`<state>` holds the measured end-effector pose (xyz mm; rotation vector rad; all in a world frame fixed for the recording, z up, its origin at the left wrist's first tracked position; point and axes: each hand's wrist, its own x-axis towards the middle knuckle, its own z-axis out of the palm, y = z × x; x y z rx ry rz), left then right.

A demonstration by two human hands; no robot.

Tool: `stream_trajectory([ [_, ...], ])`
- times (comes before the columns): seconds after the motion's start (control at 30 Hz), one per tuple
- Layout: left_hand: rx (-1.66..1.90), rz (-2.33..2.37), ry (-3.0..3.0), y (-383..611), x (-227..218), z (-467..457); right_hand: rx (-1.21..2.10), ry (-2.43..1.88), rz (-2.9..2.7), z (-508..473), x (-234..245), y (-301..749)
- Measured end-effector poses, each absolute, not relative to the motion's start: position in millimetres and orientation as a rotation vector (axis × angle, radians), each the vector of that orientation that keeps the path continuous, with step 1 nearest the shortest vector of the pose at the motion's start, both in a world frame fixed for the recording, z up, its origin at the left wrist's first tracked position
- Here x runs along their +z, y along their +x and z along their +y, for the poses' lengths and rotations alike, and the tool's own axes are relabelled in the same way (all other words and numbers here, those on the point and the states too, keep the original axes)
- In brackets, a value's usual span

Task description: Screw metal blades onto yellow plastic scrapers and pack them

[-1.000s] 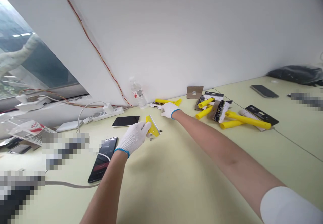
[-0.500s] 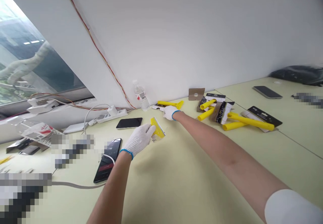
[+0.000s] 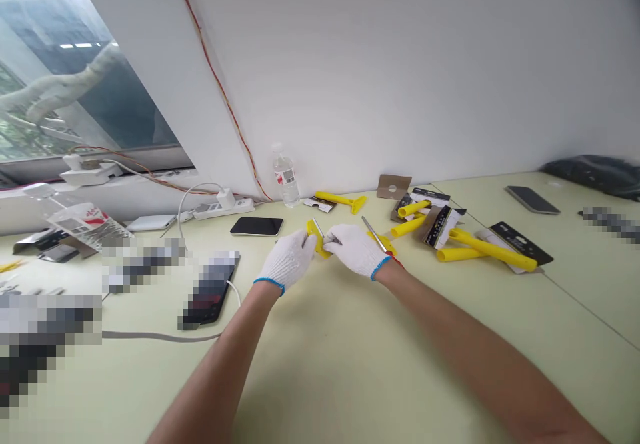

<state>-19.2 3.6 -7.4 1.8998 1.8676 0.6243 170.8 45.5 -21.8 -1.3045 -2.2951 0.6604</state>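
Both my hands wear white knit gloves and meet over the pale green table (image 3: 350, 364). My left hand (image 3: 286, 263) is closed on a small yellow scraper head (image 3: 316, 237), held just above the table. My right hand (image 3: 356, 251) is closed too, pinching a thin dark-tipped metal tool (image 3: 374, 232) whose end points at the yellow head. A yellow piece (image 3: 386, 241) shows just behind the right hand. The fingertips of the two hands almost touch.
A water bottle (image 3: 285, 177), a power strip (image 3: 220, 207) and a yellow T-shaped handle (image 3: 341, 199) lie by the wall. A black phone (image 3: 257, 226) lies left of my hands. Yellow handles and black packaging cards (image 3: 465, 241) lie right. Another phone (image 3: 533, 199) and a dark bag (image 3: 595, 167) are far right.
My right hand has drawn back from the far handle by the wall to meet my left hand, now with a thin tool. The left hand has kept the yellow head.
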Motion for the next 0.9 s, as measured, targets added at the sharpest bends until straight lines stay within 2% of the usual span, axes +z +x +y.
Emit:
stream_trajectory([
  [0.27,0.564,1.944,1.943,-16,-16,8,0.482,-1.368,-2.358,30,-6,161],
  [0.43,0.517,1.9,2.033,-16,-16,7,0.505,-1.415,-2.294,29,-7,161],
  [0.73,0.603,1.882,1.827,-8,4,-4,0.7,-1.518,-2.089,47,-17,173],
  [0.9,0.653,1.786,1.834,-11,13,-6,1.039,-1.378,-2.211,53,-10,183],
])
